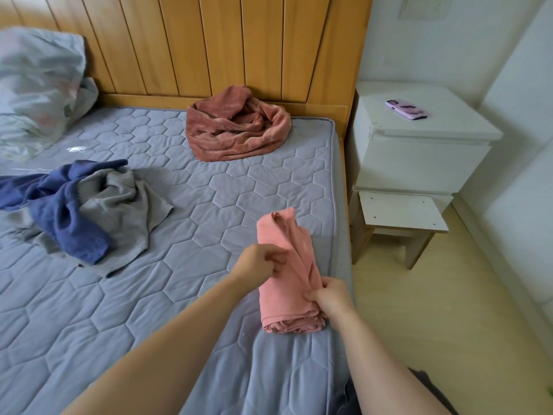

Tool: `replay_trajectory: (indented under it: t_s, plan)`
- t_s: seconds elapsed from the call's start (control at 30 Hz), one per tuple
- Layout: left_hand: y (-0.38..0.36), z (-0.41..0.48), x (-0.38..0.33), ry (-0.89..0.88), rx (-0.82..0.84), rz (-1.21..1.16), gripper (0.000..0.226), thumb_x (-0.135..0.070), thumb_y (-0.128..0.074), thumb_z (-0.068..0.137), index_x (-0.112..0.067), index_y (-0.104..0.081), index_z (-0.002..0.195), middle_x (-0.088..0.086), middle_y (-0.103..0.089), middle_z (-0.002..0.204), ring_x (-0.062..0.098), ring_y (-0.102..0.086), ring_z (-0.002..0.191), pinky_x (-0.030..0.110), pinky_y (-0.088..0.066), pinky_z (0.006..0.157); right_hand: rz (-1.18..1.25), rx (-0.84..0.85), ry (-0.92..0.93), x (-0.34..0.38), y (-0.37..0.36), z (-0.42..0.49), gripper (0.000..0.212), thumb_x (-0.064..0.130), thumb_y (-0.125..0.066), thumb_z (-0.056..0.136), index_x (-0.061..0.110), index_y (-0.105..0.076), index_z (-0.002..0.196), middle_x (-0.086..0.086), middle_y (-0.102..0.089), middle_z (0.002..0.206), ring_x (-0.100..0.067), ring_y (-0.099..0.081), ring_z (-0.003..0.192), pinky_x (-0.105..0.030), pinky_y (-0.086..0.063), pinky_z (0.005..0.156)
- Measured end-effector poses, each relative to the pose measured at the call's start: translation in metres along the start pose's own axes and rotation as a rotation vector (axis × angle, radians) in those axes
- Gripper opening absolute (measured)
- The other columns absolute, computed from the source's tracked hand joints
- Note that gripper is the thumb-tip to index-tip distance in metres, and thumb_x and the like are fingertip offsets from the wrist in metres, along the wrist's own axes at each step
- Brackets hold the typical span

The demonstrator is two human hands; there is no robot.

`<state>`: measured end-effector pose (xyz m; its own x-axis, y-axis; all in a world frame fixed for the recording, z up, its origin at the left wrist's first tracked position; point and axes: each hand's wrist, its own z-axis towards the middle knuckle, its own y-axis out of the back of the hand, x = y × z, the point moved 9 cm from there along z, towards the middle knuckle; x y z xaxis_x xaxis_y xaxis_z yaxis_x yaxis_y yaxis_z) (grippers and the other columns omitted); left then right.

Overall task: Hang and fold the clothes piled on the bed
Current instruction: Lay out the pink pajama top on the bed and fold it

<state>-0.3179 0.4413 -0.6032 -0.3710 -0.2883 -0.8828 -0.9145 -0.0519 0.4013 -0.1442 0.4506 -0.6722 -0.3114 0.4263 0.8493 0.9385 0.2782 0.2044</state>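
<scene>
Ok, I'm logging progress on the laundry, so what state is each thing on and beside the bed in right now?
pink garment: folded narrow, lying on the mattress edge, held by both hands
left hand: pinching the pink garment
right hand: gripping the pink garment
rust-red garment: crumpled, unfolded
blue garment: crumpled over the grey one
grey garment: crumpled
phone: face down on nightstand

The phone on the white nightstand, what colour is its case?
Lilac purple with dark markings, seen in the head view: the phone on the nightstand.

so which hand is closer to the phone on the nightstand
Right. The right hand grips the pink garment at the bed's edge, on the side nearer the phone; the left hand pinches it farther in.
</scene>
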Motion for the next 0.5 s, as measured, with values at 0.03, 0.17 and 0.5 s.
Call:
replay_trajectory:
  t_s: [0.03,0.17,0.5]
  plan:
    - [0.006,0.001,-0.012,-0.085,-0.048,0.117,0.057,0.02,-0.035,0.076,-0.006,-0.067,0.115,0.007,-0.068,0.103,0.02,-0.063,0.092,0.024,-0.051,0.085,-0.037,-0.028,0.026,0.005,0.002,-0.003,0.02,-0.013,-0.065,0.073,0.002,-0.07,0.086,-0.008,-0.066,0.074,-0.019,-0.061,0.065,-0.024,-0.049,0.057]
    - [-0.004,0.007,-0.05,-0.497,-0.032,1.013,0.085,0.009,-0.052,0.075,-0.025,-0.027,0.149,0.0,-0.022,0.156,0.024,-0.019,0.14,0.039,-0.025,0.114,-0.144,-0.06,0.075,0.01,0.001,-0.003,0.02,-0.013,-0.055,0.073,0.0,-0.067,0.081,-0.005,-0.057,0.064,-0.016,-0.051,0.057,-0.02,-0.039,0.047]
    - [-0.028,0.039,-0.045,-0.705,0.339,1.75,0.069,-0.012,-0.055,0.088,-0.026,-0.024,0.148,0.001,-0.055,0.127,0.027,-0.035,0.13,0.048,-0.012,0.117,-0.432,-0.045,0.304,0.041,-0.015,-0.002,0.033,-0.011,-0.052,0.072,0.012,-0.033,0.057,0.0,-0.03,0.056,-0.011,-0.027,0.053,-0.022,-0.021,0.043]
